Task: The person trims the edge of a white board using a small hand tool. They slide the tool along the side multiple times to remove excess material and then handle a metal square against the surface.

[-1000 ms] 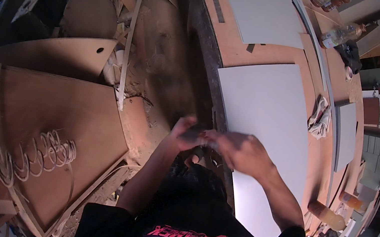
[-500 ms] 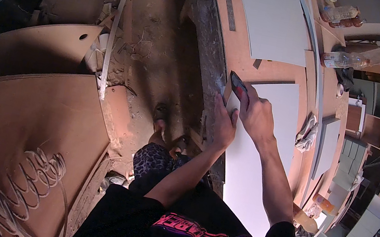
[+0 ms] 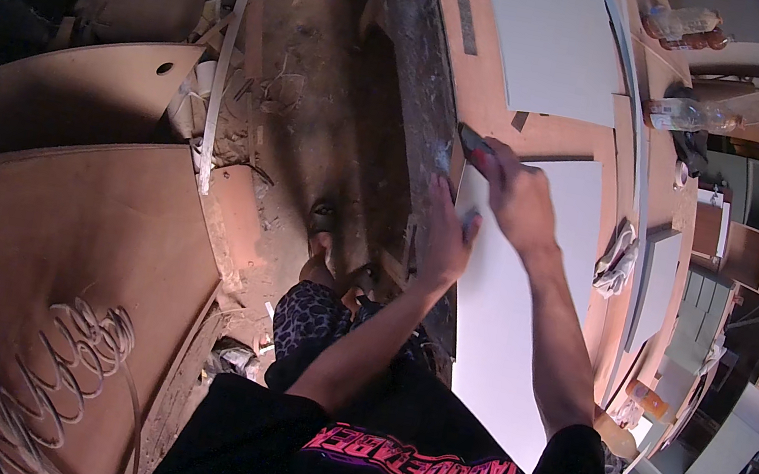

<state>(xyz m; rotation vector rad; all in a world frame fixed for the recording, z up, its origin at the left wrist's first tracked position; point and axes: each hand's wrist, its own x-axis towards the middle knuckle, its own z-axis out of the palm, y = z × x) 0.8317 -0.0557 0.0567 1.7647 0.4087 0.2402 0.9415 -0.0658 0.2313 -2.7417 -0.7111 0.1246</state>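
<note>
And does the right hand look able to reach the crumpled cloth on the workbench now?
Probably yes: nothing seems to stand between the right hand and the crumpled cloth, beyond the white panel. But that hand holds a dark tool, so grasping would be awkward.

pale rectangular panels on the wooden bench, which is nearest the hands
The long white panel beside the person: left hand at its edge, right hand over its far end. The farther white panel and narrow grey panel lie apart from both.
</note>
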